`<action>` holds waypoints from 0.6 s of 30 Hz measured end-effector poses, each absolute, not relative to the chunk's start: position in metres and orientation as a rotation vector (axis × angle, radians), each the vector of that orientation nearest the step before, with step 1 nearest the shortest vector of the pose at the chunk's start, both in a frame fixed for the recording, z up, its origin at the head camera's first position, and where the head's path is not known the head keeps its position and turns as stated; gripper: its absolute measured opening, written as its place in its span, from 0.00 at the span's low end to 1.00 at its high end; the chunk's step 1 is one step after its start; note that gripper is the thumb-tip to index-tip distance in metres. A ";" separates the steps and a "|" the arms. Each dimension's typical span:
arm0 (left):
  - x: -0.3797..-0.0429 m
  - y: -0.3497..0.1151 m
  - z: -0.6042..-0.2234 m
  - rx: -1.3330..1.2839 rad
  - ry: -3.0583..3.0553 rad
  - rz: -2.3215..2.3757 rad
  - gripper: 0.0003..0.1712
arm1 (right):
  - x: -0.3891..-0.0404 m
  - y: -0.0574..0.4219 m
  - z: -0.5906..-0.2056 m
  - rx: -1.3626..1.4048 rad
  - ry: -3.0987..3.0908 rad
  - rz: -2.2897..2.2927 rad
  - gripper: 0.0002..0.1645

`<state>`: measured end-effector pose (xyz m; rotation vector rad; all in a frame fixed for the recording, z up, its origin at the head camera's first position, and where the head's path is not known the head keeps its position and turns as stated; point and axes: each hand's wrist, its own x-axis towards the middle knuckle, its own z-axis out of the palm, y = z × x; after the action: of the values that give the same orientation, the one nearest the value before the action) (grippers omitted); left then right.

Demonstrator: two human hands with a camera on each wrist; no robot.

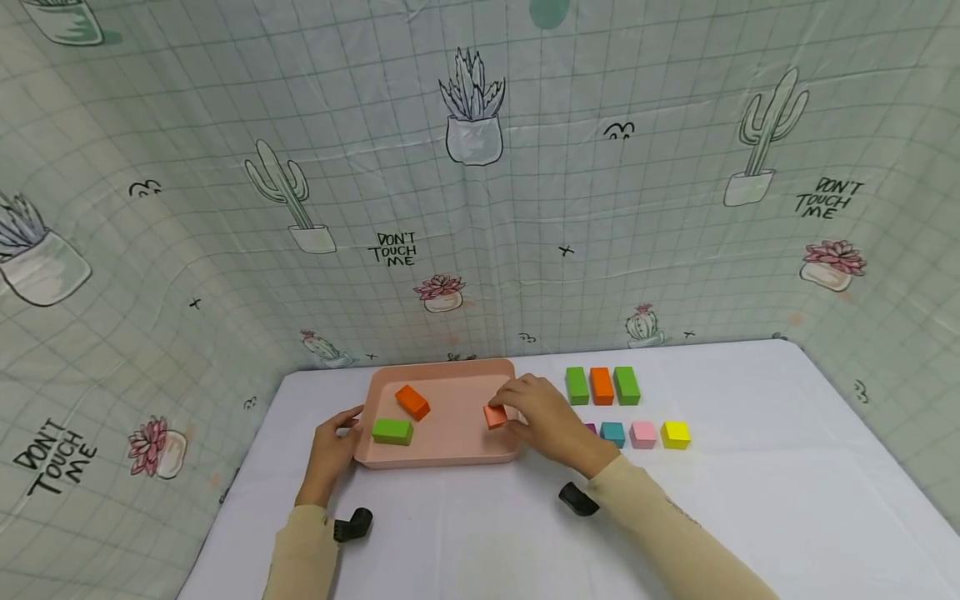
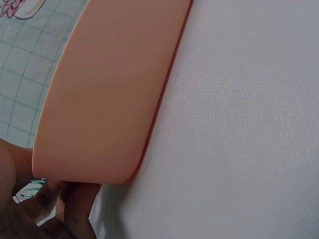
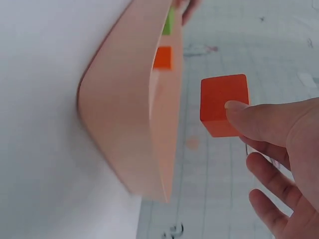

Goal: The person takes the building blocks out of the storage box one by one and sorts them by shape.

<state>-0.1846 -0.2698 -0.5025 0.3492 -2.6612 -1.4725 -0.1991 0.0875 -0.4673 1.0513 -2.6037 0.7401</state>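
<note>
Pinching a smooth orange block, lower centre, is the right hand; the left hand, loosely bent, touches a round-cornered tray.

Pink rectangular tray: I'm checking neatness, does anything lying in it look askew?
The orange rectangular block lies slanted in the tray, while the green rectangular block lies roughly along the tray's long side.

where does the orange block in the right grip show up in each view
Head: just right of centre, lower half; the orange block is in the right grip, at the right end of the pink tray.
Left wrist: not in it.
Right wrist: right of centre, slightly above mid-height.
Shared landmark: the pink tray, seen in all three.
</note>
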 end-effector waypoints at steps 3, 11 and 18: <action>-0.186 -0.271 -0.504 0.354 -2.665 -1.468 0.23 | -0.195 0.103 -0.469 1.028 -2.569 0.716 0.22; -0.186 -0.274 -0.506 0.353 -2.678 -1.469 0.23 | -0.188 0.144 -0.473 0.975 -2.506 0.704 0.24; -0.187 -0.272 -0.504 0.348 -2.666 -1.467 0.23 | -0.185 0.182 -0.478 0.906 -2.464 0.692 0.27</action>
<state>-0.1870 -0.2719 -0.5043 0.3480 -2.6658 -1.4669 -0.1846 0.1821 -0.4779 0.9062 -2.4639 0.6917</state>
